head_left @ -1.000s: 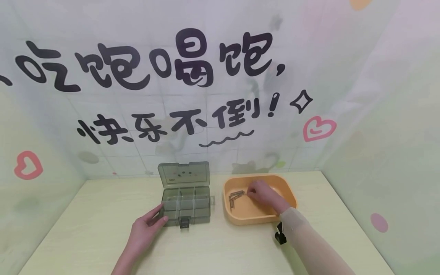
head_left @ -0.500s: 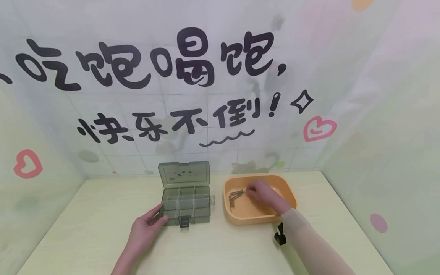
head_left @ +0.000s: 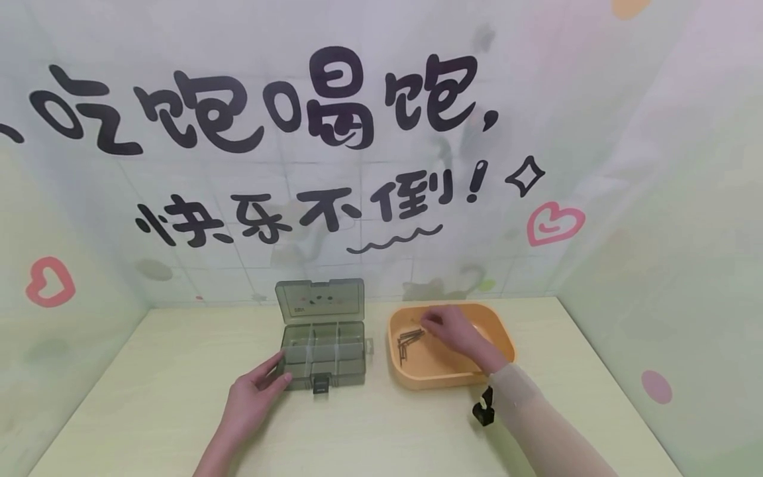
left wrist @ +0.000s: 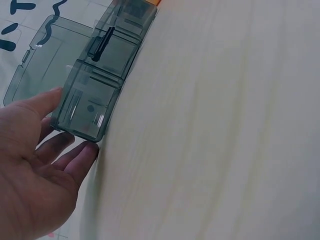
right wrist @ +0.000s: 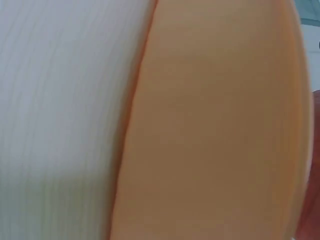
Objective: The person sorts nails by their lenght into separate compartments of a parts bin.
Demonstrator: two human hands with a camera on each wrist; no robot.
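Note:
A translucent grey compartment box (head_left: 324, 354) stands with its lid raised. My left hand (head_left: 253, 396) holds the box by its near left corner, with thumb and fingers around the end; in the left wrist view the same hand (left wrist: 42, 160) shows below the box (left wrist: 90, 95). To the right sits an orange tray (head_left: 441, 382) with several thin dark screws (head_left: 410, 338) on its left side. Just above them my right hand (head_left: 456, 331) has its thumb and fingertips pinched together, seemingly on a small screw that hardly shows. In the right wrist view the tray fills most of the picture.
A small black device (head_left: 484, 407) hangs at the right wrist. A black latch (head_left: 320, 384) juts from the box's front. Behind the pale table (head_left: 417, 437) rises a printed backdrop (head_left: 334, 165), with side panels left and right.
My right hand has risen slightly and shifted left, above the screws. My left hand stays at the box's corner.

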